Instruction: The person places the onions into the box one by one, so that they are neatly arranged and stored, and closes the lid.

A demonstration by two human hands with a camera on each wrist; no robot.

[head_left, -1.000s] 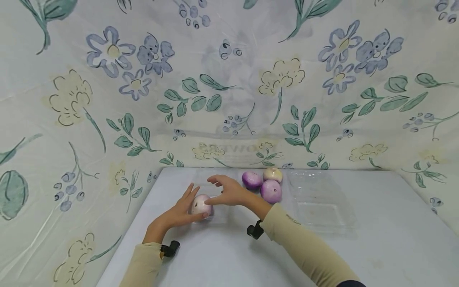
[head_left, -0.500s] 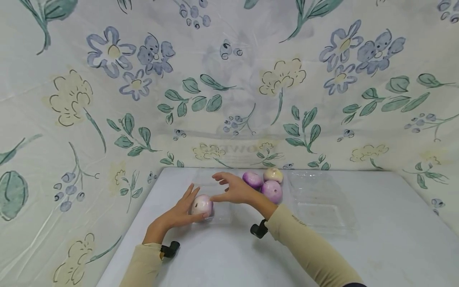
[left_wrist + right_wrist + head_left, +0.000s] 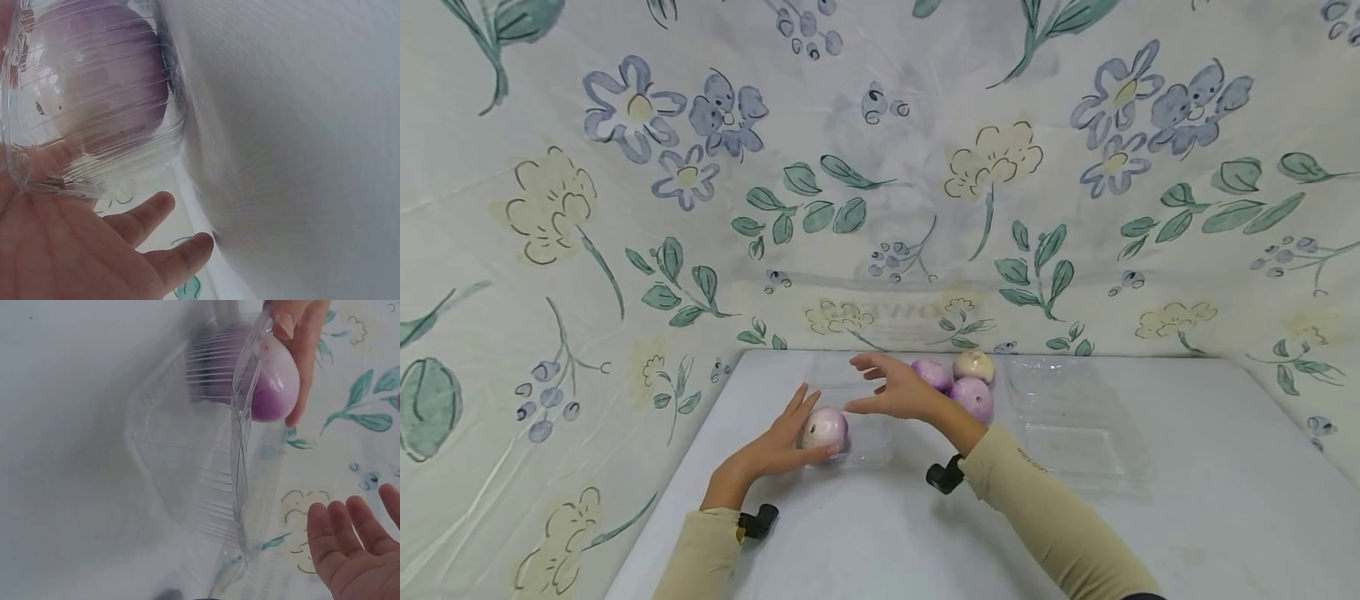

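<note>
A peeled purple-white onion (image 3: 826, 429) sits at the left end of a clear plastic container (image 3: 871, 442). My left hand (image 3: 778, 439) rests against that end, its thumb along the near side by the onion and its spread fingers reaching to the far side. In the left wrist view the onion shows through the ribbed clear wall, beside two straight fingers. My right hand (image 3: 895, 390) hovers over the container's right part, fingers apart and loosely bent, holding nothing. Its thumb tip is just right of the onion. In the right wrist view its fingers (image 3: 344, 531) stand clear of the rim.
To the right of the container sit a purple onion (image 3: 931, 375), a yellowish onion (image 3: 973, 367) and another purple onion (image 3: 972, 400), close together. Farther right lies a second clear container (image 3: 1067, 417). The white table (image 3: 880, 533) meets a flowered sheet (image 3: 880, 250) at the back.
My right hand has drawn back from the onion, moving right and slightly away, and its thumb has come off the onion. My left hand and the onion have stayed in place.
</note>
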